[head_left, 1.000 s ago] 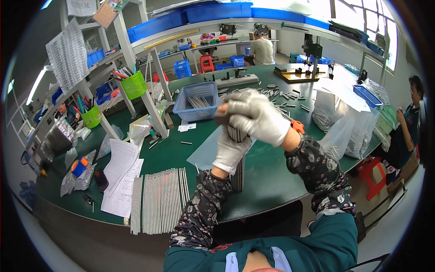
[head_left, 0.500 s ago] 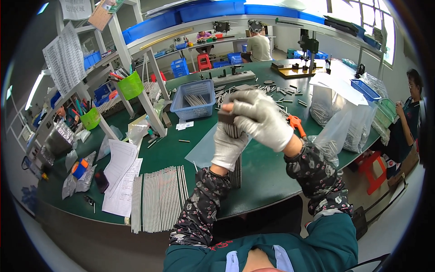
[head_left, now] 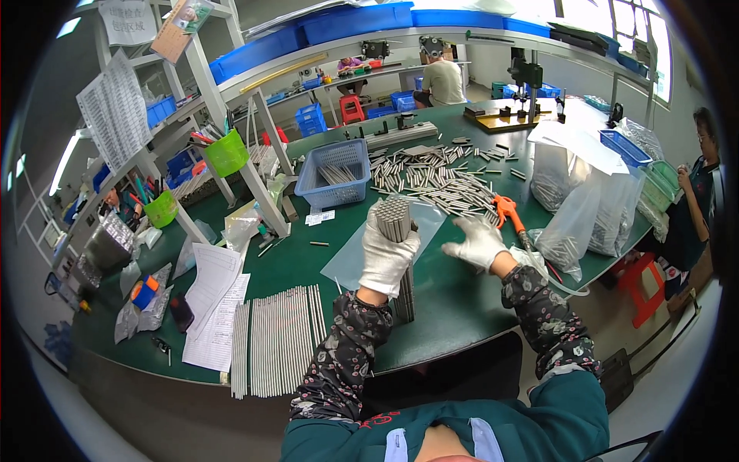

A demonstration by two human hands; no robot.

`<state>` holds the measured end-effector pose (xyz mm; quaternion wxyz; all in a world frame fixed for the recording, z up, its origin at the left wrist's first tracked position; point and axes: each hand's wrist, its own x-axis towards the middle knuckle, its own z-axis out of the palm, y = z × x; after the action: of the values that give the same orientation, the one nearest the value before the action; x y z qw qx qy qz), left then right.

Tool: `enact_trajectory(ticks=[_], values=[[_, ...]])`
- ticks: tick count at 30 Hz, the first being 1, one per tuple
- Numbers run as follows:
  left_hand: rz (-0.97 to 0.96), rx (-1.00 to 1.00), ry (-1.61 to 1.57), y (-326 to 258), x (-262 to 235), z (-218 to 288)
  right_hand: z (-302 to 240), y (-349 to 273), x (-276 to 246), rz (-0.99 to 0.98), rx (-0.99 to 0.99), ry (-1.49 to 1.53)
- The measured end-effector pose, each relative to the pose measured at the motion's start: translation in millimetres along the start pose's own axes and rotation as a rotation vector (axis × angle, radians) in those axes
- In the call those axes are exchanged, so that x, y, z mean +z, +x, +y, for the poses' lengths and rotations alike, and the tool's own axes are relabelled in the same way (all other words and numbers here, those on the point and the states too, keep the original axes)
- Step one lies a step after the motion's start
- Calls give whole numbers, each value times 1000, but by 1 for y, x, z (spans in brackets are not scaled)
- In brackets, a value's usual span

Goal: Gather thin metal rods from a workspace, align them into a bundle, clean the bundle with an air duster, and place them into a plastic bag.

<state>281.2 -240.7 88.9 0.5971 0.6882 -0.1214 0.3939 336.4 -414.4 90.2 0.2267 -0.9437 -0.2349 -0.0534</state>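
In the middle of the green table (head_left: 454, 308), my gloved left hand (head_left: 387, 258) is wrapped round a bundle of thin metal rods (head_left: 394, 218). The rods stand upright, their round ends packed together at the top and their lower lengths showing below the hand. My gloved right hand (head_left: 476, 242) is to the right of the bundle, apart from it, fingers spread and holding nothing. Just beyond that hand lies an orange-handled tool (head_left: 506, 209). Under and behind the left hand is a translucent plastic sheet (head_left: 342, 258). A row of long rods (head_left: 281, 343) lies at the near left.
Many short metal pins (head_left: 443, 181) are heaped behind my hands. A blue basket (head_left: 332, 173) holds more rods. Plastic bags of parts (head_left: 612, 215) stand at the right, papers (head_left: 204, 308) lie left. A press (head_left: 527, 85) stands at the back; a person (head_left: 699, 185) sits at right.
My right hand has come off the top of the rod bundle and moved right and down, its fingers spreading. My left hand still grips the bundle, whose top ends now show.
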Motion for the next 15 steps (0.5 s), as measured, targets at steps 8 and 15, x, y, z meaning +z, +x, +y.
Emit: enact_trajectory(ticks=[8, 15], values=[[-108, -384, -868, -19, -2, 3, -94, 2, -16, -223, -407, 1229], [-92, -52, 415, -84, -4, -25, -92, -8, -10, -146, -435, 1501]])
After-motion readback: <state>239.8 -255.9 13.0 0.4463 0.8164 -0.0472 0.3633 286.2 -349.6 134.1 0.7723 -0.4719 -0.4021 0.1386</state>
